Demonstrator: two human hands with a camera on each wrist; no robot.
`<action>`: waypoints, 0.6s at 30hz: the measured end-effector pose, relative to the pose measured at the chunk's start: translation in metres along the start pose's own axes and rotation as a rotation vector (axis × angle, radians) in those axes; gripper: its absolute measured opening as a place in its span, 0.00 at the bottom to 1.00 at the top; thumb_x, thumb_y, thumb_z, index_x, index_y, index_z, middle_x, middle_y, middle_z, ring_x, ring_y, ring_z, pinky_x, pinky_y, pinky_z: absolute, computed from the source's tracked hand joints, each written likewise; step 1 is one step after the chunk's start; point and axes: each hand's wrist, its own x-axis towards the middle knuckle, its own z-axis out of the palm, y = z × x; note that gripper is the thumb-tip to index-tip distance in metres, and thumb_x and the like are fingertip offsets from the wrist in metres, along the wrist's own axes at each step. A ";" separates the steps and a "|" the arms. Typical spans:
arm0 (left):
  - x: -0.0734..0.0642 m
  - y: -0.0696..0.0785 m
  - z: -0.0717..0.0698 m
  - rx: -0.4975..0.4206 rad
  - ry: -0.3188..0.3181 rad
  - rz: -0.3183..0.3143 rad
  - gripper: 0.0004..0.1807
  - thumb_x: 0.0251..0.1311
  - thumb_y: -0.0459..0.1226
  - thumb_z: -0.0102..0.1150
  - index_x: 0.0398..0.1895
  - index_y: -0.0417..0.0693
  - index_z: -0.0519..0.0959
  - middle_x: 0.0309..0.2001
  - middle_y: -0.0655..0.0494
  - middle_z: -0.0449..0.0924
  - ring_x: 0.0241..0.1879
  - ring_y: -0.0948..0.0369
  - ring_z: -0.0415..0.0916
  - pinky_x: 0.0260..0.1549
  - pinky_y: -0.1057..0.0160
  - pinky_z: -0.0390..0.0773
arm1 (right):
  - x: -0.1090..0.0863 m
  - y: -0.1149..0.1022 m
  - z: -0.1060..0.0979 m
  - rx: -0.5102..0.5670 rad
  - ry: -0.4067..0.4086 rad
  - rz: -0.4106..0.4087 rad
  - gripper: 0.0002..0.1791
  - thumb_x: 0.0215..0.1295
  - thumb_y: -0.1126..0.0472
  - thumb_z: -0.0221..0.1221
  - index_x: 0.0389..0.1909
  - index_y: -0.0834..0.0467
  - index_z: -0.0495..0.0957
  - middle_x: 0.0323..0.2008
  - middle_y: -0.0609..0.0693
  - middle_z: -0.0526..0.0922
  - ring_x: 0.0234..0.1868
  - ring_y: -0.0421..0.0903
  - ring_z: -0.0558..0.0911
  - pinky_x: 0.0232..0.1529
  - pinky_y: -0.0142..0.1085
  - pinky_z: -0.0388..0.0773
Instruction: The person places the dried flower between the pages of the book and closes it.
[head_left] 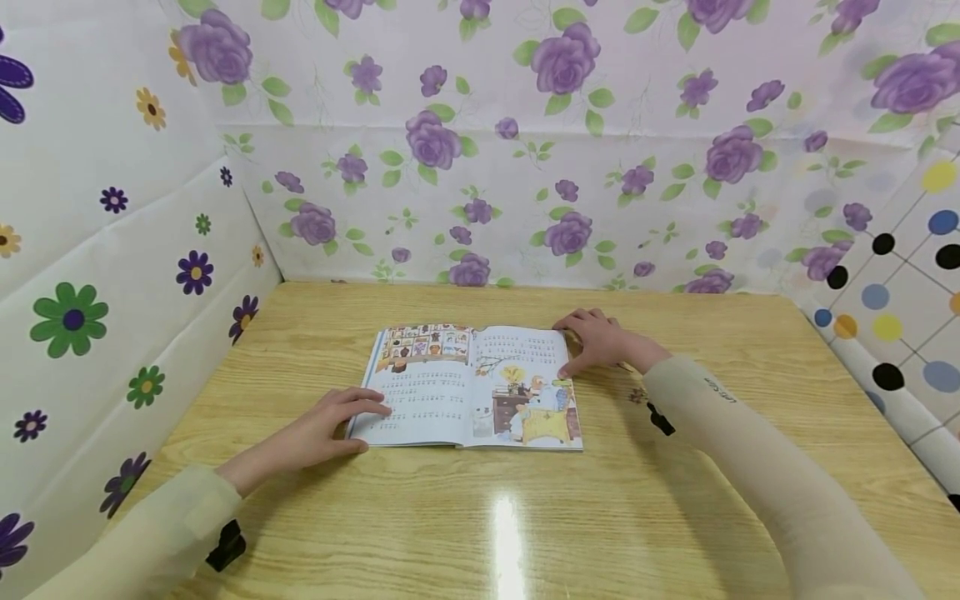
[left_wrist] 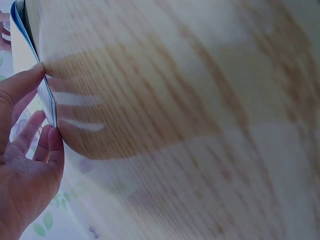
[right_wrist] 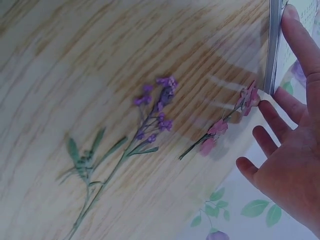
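An open picture book [head_left: 431, 400] lies flat on the wooden table, text and coloured drawings on both pages. My left hand [head_left: 330, 429] rests at its lower left, fingertips on the left page and thumb by the bottom edge. In the left wrist view, the left thumb [left_wrist: 25, 82] touches the book's edge [left_wrist: 51, 102]. My right hand [head_left: 600, 340] touches the upper right corner, its thumb at the right page's side. In the right wrist view, that hand's loose fingers [right_wrist: 272, 120] extend past the book's edge [right_wrist: 273, 55].
A purple-flowered sprig [right_wrist: 150, 120] and a smaller pink-flowered sprig [right_wrist: 217, 130] lie on the table right of the book, partly under the right forearm in the head view. Floral cloth [head_left: 480, 167] hangs behind the wooden table [head_left: 420, 533], with patterned cloths at both sides.
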 end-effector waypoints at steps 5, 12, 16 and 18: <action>0.000 0.001 0.000 -0.003 -0.003 -0.006 0.26 0.59 0.35 0.67 0.62 0.55 0.76 0.67 0.45 0.70 0.67 0.41 0.64 0.64 0.36 0.66 | -0.001 -0.002 0.001 0.013 0.018 -0.003 0.48 0.53 0.38 0.70 0.72 0.53 0.63 0.68 0.60 0.65 0.69 0.66 0.59 0.62 0.66 0.58; -0.001 0.001 -0.001 -0.007 -0.003 -0.010 0.26 0.59 0.35 0.67 0.62 0.55 0.76 0.67 0.45 0.70 0.67 0.41 0.64 0.64 0.37 0.66 | -0.005 -0.004 0.001 0.038 0.051 -0.009 0.48 0.53 0.41 0.71 0.72 0.54 0.63 0.67 0.61 0.67 0.68 0.66 0.60 0.61 0.67 0.58; -0.001 0.001 0.000 -0.004 -0.001 -0.005 0.26 0.59 0.35 0.67 0.62 0.55 0.76 0.68 0.44 0.70 0.67 0.41 0.64 0.64 0.36 0.66 | -0.006 -0.004 0.004 0.041 0.073 -0.012 0.49 0.52 0.41 0.72 0.72 0.54 0.63 0.66 0.60 0.68 0.67 0.65 0.61 0.61 0.66 0.58; 0.000 0.001 0.000 -0.003 -0.001 -0.003 0.26 0.59 0.35 0.67 0.62 0.55 0.76 0.68 0.44 0.70 0.67 0.41 0.64 0.64 0.36 0.66 | -0.006 -0.003 0.005 0.048 0.086 -0.017 0.50 0.51 0.41 0.72 0.72 0.55 0.63 0.65 0.60 0.68 0.67 0.65 0.61 0.61 0.66 0.58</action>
